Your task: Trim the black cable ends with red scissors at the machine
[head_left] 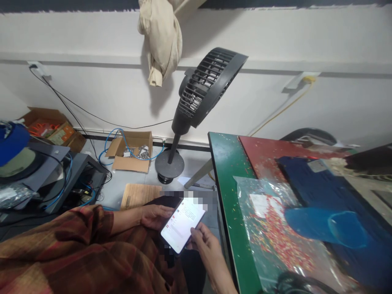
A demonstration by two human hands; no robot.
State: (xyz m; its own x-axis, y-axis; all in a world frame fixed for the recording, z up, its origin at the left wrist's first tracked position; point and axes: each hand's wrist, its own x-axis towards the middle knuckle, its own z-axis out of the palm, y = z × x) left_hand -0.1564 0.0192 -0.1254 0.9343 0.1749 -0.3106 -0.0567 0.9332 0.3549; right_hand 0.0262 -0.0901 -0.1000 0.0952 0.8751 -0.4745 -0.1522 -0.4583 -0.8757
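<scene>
A lit smartphone [180, 226] is held tilted over my lap, its bright screen showing rows of small text and icons. My left hand [155, 216] grips it at the left edge, with the fingertips partly hidden behind it. At the lower right edge my right hand [204, 241] is closed, thumb and fingers pinching the phone's side. To the right of that hand stands a green table [225, 192]. On it lies a clear plastic bag [245, 192] with many small red and yellow pieces.
A translucent blue scoop-like container [324, 226] lies on a dark blue surface at right. Ahead stands a black pedestal fan [211, 81]. Floor items include an open cardboard box [131, 165], a wooden board [137, 194] and blue tubing. A grey stand [79, 171] is at left.
</scene>
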